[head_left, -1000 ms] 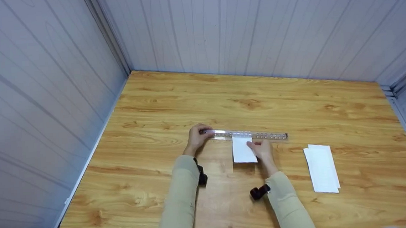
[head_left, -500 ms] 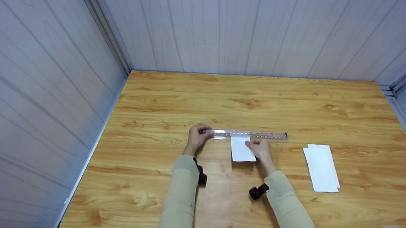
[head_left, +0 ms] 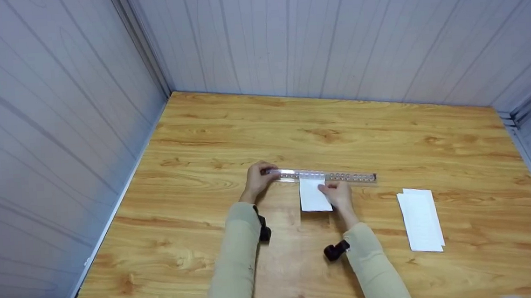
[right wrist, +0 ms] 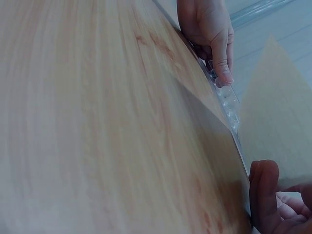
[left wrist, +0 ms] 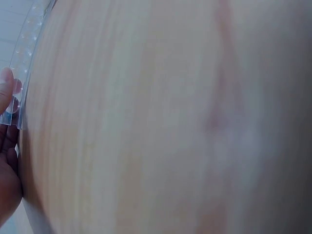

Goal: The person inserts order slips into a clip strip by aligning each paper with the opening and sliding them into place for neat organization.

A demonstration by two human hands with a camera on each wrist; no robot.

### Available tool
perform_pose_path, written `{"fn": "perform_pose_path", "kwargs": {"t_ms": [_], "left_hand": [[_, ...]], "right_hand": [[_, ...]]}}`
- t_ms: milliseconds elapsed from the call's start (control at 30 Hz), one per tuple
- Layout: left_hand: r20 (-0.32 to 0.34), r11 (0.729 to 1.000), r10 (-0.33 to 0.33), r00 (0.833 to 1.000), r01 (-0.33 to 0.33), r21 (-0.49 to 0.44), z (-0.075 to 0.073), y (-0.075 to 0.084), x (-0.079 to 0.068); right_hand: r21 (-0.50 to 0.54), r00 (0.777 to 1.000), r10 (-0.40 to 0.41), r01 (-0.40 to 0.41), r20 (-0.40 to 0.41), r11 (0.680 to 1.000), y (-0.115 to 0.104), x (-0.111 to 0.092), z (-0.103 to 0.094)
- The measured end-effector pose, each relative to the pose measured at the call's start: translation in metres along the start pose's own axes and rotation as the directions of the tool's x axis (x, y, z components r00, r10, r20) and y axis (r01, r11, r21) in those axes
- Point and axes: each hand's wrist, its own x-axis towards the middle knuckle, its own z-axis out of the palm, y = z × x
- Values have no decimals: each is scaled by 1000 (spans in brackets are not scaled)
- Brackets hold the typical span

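Note:
A long clear plastic strip with a row of round shapes (head_left: 354, 177) lies crosswise over the table in the head view. My left hand (head_left: 257, 180) pinches its left end between thumb and fingers; in the left wrist view that thumb (left wrist: 6, 90) is on the strip (left wrist: 27, 44). A white sheet of paper (head_left: 313, 198) meets the strip near its middle, and its far edge shows white there. Whether that edge is inside or under the strip I cannot tell. My right hand (head_left: 340, 195) pinches the paper's right side, its near end raised off the table.
Two or more white sheets (head_left: 421, 222) lie overlapping on the wooden table (head_left: 199, 144) to the right. Panelled walls (head_left: 285, 35) rise behind and at the sides. A dark wrist camera (head_left: 336, 250) juts from the right sleeve.
The right hand and the paper have shifted slightly left along the strip. The left hand and the strip have stayed in place.

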Motion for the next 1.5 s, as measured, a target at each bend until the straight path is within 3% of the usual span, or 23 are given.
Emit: {"fn": "perform_pose_path", "kwargs": {"t_ms": [333, 600, 1000, 1500], "left_hand": [[-29, 995, 74, 997, -71, 70, 1, -3, 0], [-36, 996, 69, 997, -67, 55, 2, -4, 1], [-31, 997, 59, 998, -58, 50, 2, -5, 2], [-37, 989, 115, 993, -112, 92, 1, -5, 2]], "right_hand": [[-16, 999, 32, -32, -8, 999, -2, -1, 6], [9, 1000, -18, 18, 4, 1000, -5, -1, 11], [3, 1000, -20, 20, -8, 1000, -7, -1, 18], [0, 1000, -30, 30, 2, 1000, -10, -1, 25]]}}
